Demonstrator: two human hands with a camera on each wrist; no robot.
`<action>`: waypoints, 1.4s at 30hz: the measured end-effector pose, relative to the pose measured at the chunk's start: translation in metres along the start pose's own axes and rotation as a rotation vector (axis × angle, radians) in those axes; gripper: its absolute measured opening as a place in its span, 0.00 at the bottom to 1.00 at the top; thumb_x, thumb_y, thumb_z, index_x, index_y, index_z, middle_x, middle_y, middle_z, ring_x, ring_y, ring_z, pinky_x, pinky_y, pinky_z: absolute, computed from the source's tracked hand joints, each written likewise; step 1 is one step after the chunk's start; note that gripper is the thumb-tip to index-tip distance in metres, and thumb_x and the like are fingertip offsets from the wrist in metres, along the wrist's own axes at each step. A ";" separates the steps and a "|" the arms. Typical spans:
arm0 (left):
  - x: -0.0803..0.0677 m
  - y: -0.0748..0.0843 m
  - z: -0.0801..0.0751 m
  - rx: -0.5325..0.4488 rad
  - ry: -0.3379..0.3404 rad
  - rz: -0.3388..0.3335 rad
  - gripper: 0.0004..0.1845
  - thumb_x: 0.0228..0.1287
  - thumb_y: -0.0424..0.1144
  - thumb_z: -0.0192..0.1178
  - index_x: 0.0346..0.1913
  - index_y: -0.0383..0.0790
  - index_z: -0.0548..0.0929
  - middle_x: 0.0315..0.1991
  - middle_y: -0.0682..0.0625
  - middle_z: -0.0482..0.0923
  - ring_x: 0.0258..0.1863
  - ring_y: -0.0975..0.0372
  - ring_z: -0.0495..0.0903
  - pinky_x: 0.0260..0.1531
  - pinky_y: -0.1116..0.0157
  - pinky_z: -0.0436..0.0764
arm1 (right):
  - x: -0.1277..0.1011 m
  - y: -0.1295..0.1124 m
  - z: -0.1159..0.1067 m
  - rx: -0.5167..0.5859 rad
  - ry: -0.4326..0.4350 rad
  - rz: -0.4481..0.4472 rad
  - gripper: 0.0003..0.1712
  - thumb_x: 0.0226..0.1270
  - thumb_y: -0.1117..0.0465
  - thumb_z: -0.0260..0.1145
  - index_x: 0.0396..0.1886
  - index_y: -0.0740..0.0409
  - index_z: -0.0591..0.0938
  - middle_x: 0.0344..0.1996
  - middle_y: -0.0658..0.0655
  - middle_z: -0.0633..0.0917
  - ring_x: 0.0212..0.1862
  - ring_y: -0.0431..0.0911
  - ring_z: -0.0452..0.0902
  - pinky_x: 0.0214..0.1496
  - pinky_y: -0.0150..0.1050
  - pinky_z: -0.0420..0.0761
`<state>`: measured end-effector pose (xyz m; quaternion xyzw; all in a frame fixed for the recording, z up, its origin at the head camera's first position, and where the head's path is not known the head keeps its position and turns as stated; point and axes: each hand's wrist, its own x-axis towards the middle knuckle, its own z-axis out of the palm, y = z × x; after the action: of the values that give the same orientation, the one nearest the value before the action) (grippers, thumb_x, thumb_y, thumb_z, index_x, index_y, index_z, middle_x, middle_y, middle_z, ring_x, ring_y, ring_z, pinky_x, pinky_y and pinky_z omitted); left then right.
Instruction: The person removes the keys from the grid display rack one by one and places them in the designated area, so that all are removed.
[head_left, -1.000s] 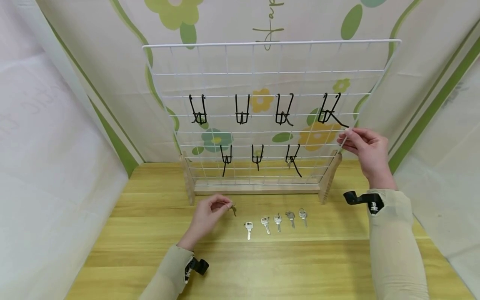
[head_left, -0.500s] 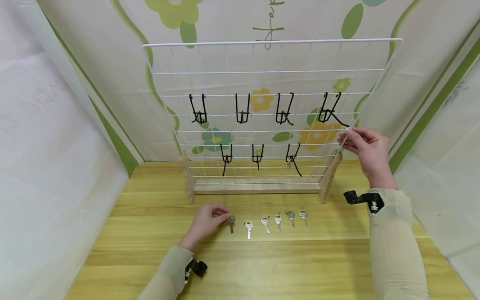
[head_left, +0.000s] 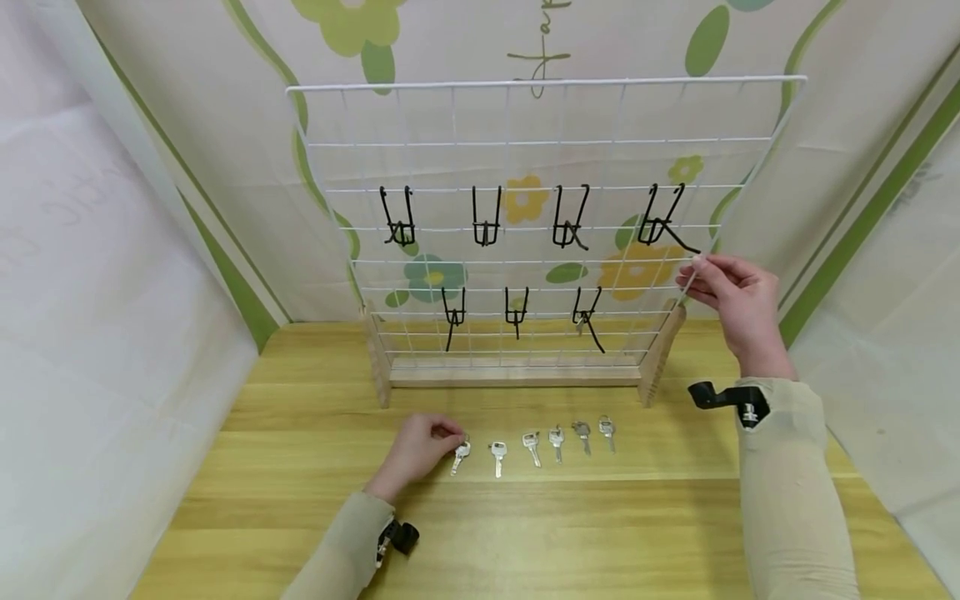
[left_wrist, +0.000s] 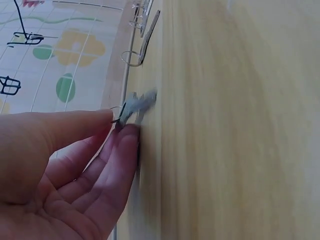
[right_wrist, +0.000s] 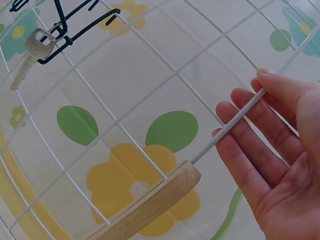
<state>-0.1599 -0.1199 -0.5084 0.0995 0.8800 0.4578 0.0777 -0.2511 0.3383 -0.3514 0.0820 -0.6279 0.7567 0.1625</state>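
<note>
My left hand (head_left: 422,448) pinches a silver key (head_left: 460,457) near its ring, low over the table at the left end of a row of keys. In the left wrist view the key (left_wrist: 137,105) points away from the thumb and fingertips, its blade blurred. With thumb and fingers, my right hand (head_left: 742,304) grips the right side wire of a white wire grid rack (head_left: 540,82). The rack stands on a wooden base (head_left: 517,377). Black hooks hang on it in two rows. One key (right_wrist: 41,44) hangs by its ring from a lower hook (right_wrist: 65,45).
Several more keys lie on the wooden table in front of the rack, from the nearest key (head_left: 498,458) to the far right key (head_left: 607,433). The upper right hook (head_left: 660,218) juts out close to my right hand. A patterned cloth (head_left: 585,108) stands behind the rack.
My left hand has come down and slightly toward me with the key, which has turned from dangling to lying slanted beside the row. The right hand stays on the rack.
</note>
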 end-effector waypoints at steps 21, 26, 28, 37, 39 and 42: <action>0.001 0.002 0.002 0.077 0.013 -0.001 0.02 0.61 0.35 0.74 0.33 0.44 0.90 0.32 0.57 0.84 0.32 0.66 0.80 0.36 0.62 0.82 | -0.001 0.000 -0.002 0.017 -0.006 -0.012 0.21 0.68 0.64 0.71 0.53 0.77 0.82 0.39 0.62 0.89 0.39 0.49 0.89 0.44 0.38 0.86; 0.001 0.002 0.000 0.048 0.007 -0.019 0.06 0.62 0.36 0.73 0.40 0.39 0.90 0.34 0.55 0.84 0.33 0.64 0.81 0.35 0.63 0.83 | 0.000 0.000 -0.001 0.004 -0.006 -0.007 0.21 0.68 0.63 0.72 0.53 0.75 0.83 0.39 0.61 0.89 0.40 0.49 0.89 0.45 0.38 0.86; 0.001 0.006 -0.002 0.011 0.015 -0.021 0.11 0.63 0.37 0.73 0.45 0.37 0.89 0.35 0.54 0.84 0.35 0.63 0.82 0.36 0.63 0.83 | -0.001 0.000 -0.001 0.004 -0.006 -0.006 0.21 0.68 0.63 0.72 0.53 0.75 0.83 0.39 0.61 0.89 0.40 0.49 0.89 0.45 0.38 0.86; 0.026 0.070 0.012 -0.299 0.112 0.151 0.17 0.65 0.39 0.72 0.54 0.37 0.85 0.47 0.46 0.85 0.44 0.59 0.85 0.46 0.65 0.84 | -0.002 0.000 0.000 0.000 -0.001 -0.004 0.23 0.67 0.62 0.72 0.54 0.78 0.81 0.39 0.62 0.89 0.40 0.50 0.88 0.44 0.39 0.86; 0.038 0.087 0.023 -0.359 0.135 0.181 0.17 0.64 0.38 0.72 0.54 0.38 0.86 0.49 0.48 0.85 0.45 0.60 0.85 0.48 0.66 0.84 | -0.001 -0.001 0.001 0.002 0.000 -0.003 0.22 0.67 0.62 0.72 0.53 0.76 0.82 0.39 0.62 0.89 0.40 0.50 0.89 0.44 0.39 0.86; 0.058 0.110 0.042 -0.451 0.160 0.209 0.18 0.63 0.37 0.73 0.55 0.38 0.86 0.50 0.51 0.85 0.46 0.61 0.85 0.49 0.68 0.83 | -0.001 -0.001 0.001 0.002 0.003 -0.006 0.20 0.67 0.63 0.73 0.51 0.74 0.83 0.39 0.62 0.89 0.40 0.50 0.89 0.44 0.39 0.86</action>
<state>-0.1951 -0.0110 -0.4445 0.1337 0.7440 0.6544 -0.0195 -0.2496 0.3374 -0.3510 0.0829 -0.6268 0.7568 0.1656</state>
